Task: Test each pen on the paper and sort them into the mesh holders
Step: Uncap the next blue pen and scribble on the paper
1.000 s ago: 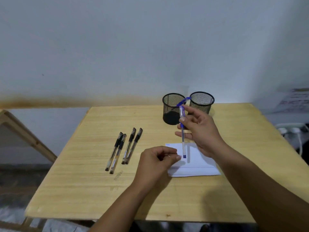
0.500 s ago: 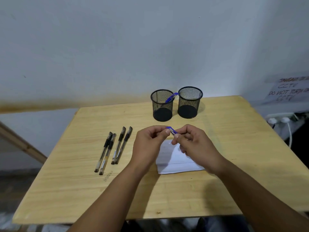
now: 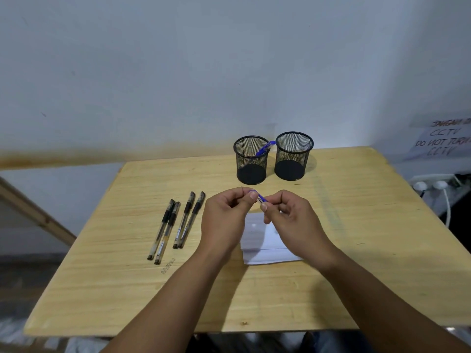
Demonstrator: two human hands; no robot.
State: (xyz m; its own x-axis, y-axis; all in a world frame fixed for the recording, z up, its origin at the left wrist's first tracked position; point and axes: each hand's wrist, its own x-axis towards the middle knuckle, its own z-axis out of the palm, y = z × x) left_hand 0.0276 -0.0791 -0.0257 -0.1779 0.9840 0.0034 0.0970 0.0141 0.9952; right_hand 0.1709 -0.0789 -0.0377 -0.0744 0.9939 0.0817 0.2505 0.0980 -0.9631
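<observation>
Both my hands meet above the white paper (image 3: 265, 247) on the wooden table (image 3: 107, 284). My left hand (image 3: 225, 220) pinches the cap end of a blue pen (image 3: 260, 198), and my right hand (image 3: 293, 222) grips its barrel, most of which is hidden by the fingers. Two black mesh holders stand at the back: the left holder (image 3: 251, 160) has a blue pen (image 3: 265, 148) leaning in it, and nothing shows inside the right holder (image 3: 293, 155). Several black pens (image 3: 178, 225) lie side by side left of my hands.
A white wall rises right behind the table. At the right, off the table, hang a white power strip (image 3: 433, 183) with cables and a handwritten paper sign (image 3: 443, 141). A wooden frame (image 3: 33, 210) slants at the left.
The right hand held the blue pen upright with its tip at the paper; it lifted away and both hands came together on the pen. The view tilted down slightly.
</observation>
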